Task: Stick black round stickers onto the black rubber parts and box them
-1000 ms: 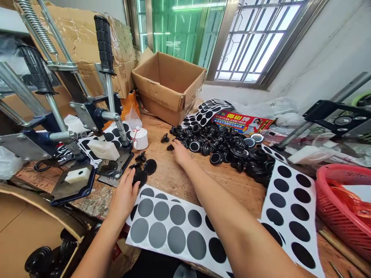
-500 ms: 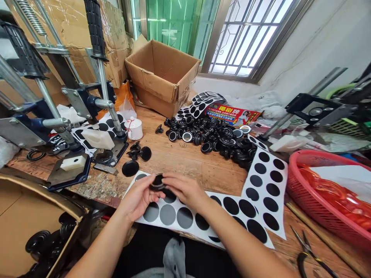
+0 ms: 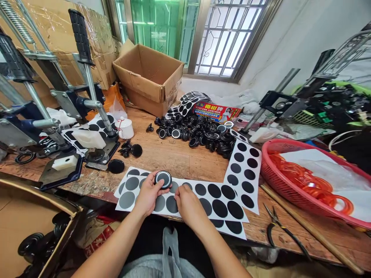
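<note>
My left hand (image 3: pixel 148 197) grips a round black knob (image 3: pixel 163 176), its face up, showing a pale ring around a grey centre; the thumb lies on that face. To its right, my right hand (image 3: pixel 187 202) has its fingers curled and pressed together at the sticker sheet (image 3: pixel 179 184). Whatever sits between those fingertips, if anything, is hidden. The white sheet carries rows of black round stickers and lies flat under both hands, overlapping other sheets. Left of the hands, a black disc-shaped knob (image 3: pixel 116 166) and several smaller ones (image 3: pixel 136 150) rest on the table.
A heap of black knobs (image 3: pixel 199 133) lies at the back middle. Lever presses (image 3: pixel 89 96) stand at left beside a white lidded mug (image 3: pixel 125 128). At right are a red basket (image 3: pixel 285 185) of orange rings, pliers (image 3: pixel 276 224) and a wooden stick (image 3: pixel 313 227). Behind stands an open carton (image 3: pixel 145 88).
My right hand has left the knob and dropped to the sticker sheet. The knob now faces up in my left hand, its ring showing. The view has swung right.
</note>
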